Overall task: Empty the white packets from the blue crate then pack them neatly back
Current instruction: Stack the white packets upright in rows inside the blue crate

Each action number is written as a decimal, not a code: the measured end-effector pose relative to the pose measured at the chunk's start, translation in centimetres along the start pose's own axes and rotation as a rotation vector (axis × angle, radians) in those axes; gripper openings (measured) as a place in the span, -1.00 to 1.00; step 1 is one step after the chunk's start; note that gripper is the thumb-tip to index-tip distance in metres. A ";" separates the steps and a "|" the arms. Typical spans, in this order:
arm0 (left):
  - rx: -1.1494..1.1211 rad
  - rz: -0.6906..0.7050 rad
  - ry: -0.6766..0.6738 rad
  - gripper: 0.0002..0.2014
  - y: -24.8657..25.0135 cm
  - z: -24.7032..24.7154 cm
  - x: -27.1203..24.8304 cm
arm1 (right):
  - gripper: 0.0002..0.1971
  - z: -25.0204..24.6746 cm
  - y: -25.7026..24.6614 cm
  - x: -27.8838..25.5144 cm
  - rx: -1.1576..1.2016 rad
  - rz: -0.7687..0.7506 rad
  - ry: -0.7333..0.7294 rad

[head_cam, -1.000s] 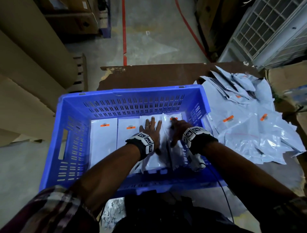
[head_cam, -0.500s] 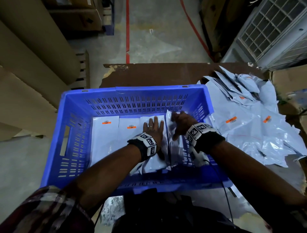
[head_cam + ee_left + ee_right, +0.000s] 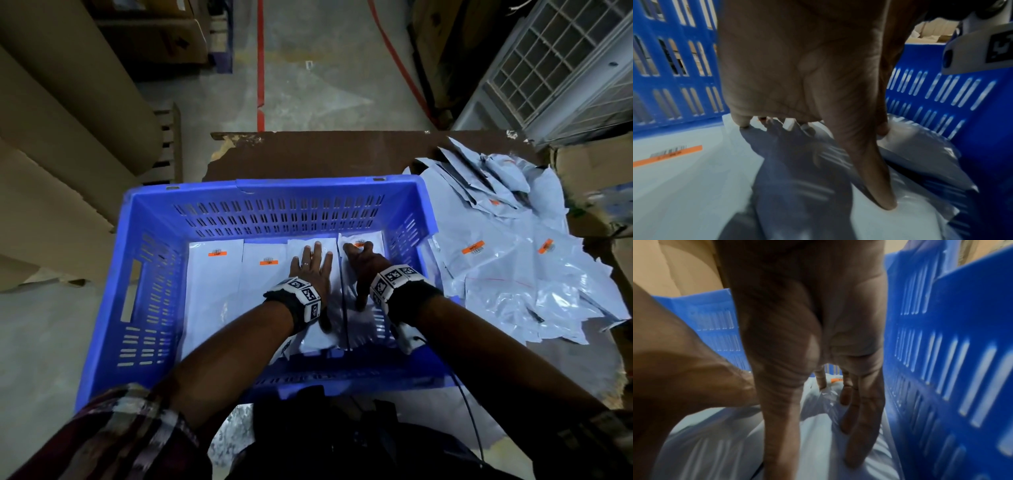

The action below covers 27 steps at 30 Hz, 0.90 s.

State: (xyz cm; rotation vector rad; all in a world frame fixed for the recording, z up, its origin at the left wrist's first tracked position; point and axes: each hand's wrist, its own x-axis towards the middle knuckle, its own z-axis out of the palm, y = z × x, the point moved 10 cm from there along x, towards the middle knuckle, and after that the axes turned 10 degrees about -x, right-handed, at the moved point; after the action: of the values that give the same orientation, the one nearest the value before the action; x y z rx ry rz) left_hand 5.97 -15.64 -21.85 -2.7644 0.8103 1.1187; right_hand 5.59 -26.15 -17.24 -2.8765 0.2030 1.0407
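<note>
I see the blue crate (image 3: 154, 274) on the tabletop (image 3: 308, 154) with four white packets (image 3: 215, 291) laid in a row; a loose heap (image 3: 513, 274) waits beside it. My left hand (image 3: 310, 270) and right hand (image 3: 366, 267) press flat, fingers straight.

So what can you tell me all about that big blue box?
The blue crate looks like hard plastic, rectangular and open on top, with rows of narrow slots in its walls and a handle hole in one end wall. It sits upright on a worn brown table. White packets with orange labels lie flat side by side on its floor. The left hand and right hand reach inside, pressing on packets.
</note>
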 end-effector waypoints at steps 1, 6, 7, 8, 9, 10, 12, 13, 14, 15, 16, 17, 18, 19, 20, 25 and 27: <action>0.000 0.004 0.005 -0.01 0.0 -0.1 0.0 | 0.05 -0.1 -0.1 0.0 -0.003 0.004 0.000; -0.002 0.017 0.012 0.02 -0.1 -0.2 0.1 | 0.45 0.4 0.0 -0.2 -0.057 -0.020 -0.122; -0.006 0.018 0.011 0.03 -0.2 -0.2 0.1 | 0.47 0.3 0.2 -0.2 -0.063 -0.026 -0.130; -0.010 0.023 0.016 0.03 -0.2 -0.2 0.1 | 0.44 0.2 0.5 -0.3 -0.065 -0.021 -0.125; -0.015 0.028 0.025 0.01 -0.1 -0.2 0.0 | 0.35 0.2 0.7 -0.4 -0.060 -0.016 -0.105; -0.023 0.031 0.034 -0.02 0.0 -0.2 0.0 | 0.23 0.3 0.9 -0.5 -0.055 -0.006 -0.074; -0.036 0.026 0.041 -0.04 0.1 -0.2 -0.2 | 0.13 0.6 1.0 -0.8 -0.075 0.018 -0.024; -0.040 0.024 0.043 -0.04 0.1 -0.1 -0.2 | 0.14 0.7 1.0 -0.8 -0.080 0.029 -0.017; -0.047 0.024 0.048 -0.05 0.1 -0.1 -0.2 | 0.13 0.8 1.0 -0.8 -0.075 0.036 -0.018; -0.053 0.025 0.051 -0.05 0.0 -0.1 -0.2 | 0.11 0.8 0.8 -0.8 -0.077 0.034 -0.022; -0.058 0.026 0.048 -0.04 0.0 -0.1 -0.2 | 0.13 0.9 0.8 -0.7 -0.079 0.039 -0.036; -0.055 0.026 0.044 -0.02 0.0 -0.2 -0.2 | 0.21 1.1 0.8 -0.7 -0.087 0.038 -0.053; -0.049 0.027 0.042 0.01 0.0 -0.2 -0.2 | 0.31 1.2 0.8 -0.7 -0.110 0.034 -0.076; -0.044 0.030 0.043 0.03 0.0 -0.3 -0.2 | 0.40 1.3 0.7 -0.7 -0.140 0.023 -0.094; -0.042 0.034 0.048 0.04 0.1 -0.5 -0.4 | 0.43 1.2 0.6 -0.8 -0.162 0.010 -0.098; -0.001 0.062 0.063 0.29 0.4 -2.0 -1.8 | 0.42 -1.1 0.4 -1.5 -0.147 -0.076 -0.071; -0.045 0.068 0.095 0.28 0.5 -3.3 -2.8 | 0.26 -2.4 1.1 -2.0 -0.032 -0.107 -0.066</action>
State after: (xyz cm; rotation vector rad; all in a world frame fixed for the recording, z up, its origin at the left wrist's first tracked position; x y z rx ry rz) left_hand 6.15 -15.56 -17.43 -2.8667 0.9067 1.0352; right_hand 5.41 -27.36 -14.19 -2.8399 0.0284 1.1262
